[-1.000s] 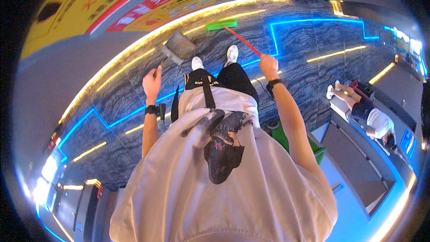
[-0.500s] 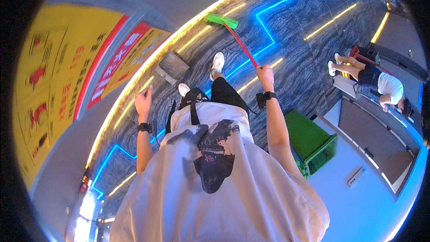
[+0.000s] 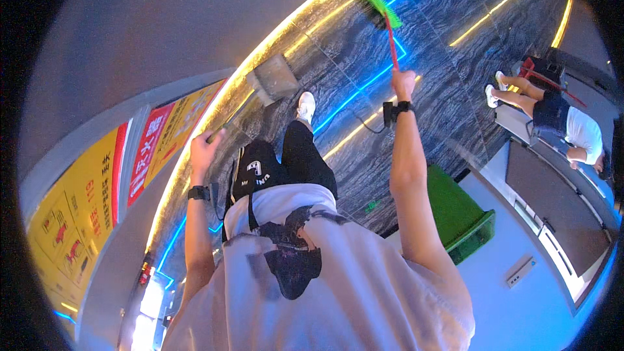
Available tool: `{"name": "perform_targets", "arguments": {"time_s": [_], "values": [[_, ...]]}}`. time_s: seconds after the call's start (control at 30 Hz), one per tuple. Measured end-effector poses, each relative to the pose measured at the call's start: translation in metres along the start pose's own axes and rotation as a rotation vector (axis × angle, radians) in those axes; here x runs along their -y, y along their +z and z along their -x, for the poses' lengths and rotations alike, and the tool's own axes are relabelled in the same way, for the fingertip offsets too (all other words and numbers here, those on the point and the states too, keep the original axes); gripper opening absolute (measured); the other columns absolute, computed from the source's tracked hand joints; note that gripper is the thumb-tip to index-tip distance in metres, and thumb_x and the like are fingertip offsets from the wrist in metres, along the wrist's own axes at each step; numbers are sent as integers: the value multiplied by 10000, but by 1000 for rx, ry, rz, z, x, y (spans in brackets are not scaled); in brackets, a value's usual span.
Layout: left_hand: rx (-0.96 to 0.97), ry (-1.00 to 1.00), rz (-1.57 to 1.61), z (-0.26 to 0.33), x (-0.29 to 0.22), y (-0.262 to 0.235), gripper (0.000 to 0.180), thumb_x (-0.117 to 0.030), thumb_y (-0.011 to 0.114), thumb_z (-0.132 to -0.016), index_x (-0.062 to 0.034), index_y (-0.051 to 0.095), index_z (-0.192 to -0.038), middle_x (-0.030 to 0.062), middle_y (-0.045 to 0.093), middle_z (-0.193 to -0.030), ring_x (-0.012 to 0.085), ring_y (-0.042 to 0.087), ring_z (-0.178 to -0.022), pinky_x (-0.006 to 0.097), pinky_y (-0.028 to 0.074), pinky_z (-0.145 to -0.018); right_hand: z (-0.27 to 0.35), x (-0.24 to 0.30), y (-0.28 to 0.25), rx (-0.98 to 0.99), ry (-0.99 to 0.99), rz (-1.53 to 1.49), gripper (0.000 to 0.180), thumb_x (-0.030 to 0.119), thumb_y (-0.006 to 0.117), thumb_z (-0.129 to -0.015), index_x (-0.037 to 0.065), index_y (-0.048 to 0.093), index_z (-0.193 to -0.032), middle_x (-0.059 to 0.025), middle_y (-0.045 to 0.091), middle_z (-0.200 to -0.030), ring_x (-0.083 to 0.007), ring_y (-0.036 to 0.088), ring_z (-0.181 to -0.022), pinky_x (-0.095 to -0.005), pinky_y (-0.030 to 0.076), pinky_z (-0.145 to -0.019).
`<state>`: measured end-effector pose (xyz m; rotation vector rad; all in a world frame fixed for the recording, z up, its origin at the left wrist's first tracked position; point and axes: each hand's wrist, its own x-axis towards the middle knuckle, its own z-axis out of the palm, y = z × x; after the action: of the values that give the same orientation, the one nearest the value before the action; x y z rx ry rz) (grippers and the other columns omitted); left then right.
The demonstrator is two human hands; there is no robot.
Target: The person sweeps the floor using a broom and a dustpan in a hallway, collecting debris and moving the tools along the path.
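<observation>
My right hand [image 3: 403, 84] is closed around the red handle of a broom [image 3: 392, 38]. Its green bristle head [image 3: 383, 10] is out ahead, tilted near the marbled floor; I cannot tell whether it touches. On the left, my left hand [image 3: 205, 151] grips the thin handle of a long-handled dustpan [image 3: 275, 79]. The grey pan is beside the glowing strip at the foot of the wall, apart from the broom. Both wrists wear black bands.
A green bin [image 3: 455, 214] stands to my right by a white wall. Farther right, a person [image 3: 565, 117] bends near a red long-handled tool [image 3: 552, 81]. Yellow and red posters [image 3: 84, 201] cover the left wall. Blue and yellow light lines [image 3: 487, 15] reflect on the dark floor.
The broom head has swung to the right, and its handle is now more upright. My right hand has moved up and right. The dustpan has shifted slightly right and away.
</observation>
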<state>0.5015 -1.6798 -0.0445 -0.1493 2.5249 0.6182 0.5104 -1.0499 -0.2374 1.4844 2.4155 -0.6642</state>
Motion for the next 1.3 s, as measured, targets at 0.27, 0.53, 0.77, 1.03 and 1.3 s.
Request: {"name": "perform_targets", "arguments": {"time_s": [0.27,0.53,0.77,1.03,1.3], "values": [[-55,111,62,-49,-69,24,476,-454,736,-895,22,739,-878,121,567,-587,183,525,-545,357,462,-582,-73,10,10,365,347,-569,243,117,527,-918,-67,612,-785,-154,681,-672,-231,725,-580,-350,509,-394],[-26,78,38,-64,-103,34,472,-452,732,-903,19,757,-927,136,620,-630,133,553,-609,346,469,-611,-52,-47,61,535,265,-739,324,97,515,-882,73,596,-569,-92,628,-529,-192,624,-444,-339,479,-423],[-60,66,71,-78,-85,34,695,-599,703,-867,82,734,-1007,158,645,-633,200,617,-628,377,486,-647,124,-52,76,341,290,-386,311,196,559,-877,-71,688,-782,-209,676,-651,-305,702,-574,-430,515,-502],[-45,210,34,-90,-54,30,605,-611,679,-860,-31,771,-1007,242,669,-713,360,681,-704,448,499,-678,306,-64,59,567,250,-159,288,174,518,-881,-78,647,-827,-201,658,-680,-306,674,-580,-433,506,-522],[30,311,0,-90,-78,21,592,-598,660,-878,-28,767,-996,255,692,-765,408,699,-778,461,516,-711,312,-82,6,434,436,-668,350,278,639,-923,20,598,-689,-47,523,-517,-156,452,-356,-347,291,-351]]}}
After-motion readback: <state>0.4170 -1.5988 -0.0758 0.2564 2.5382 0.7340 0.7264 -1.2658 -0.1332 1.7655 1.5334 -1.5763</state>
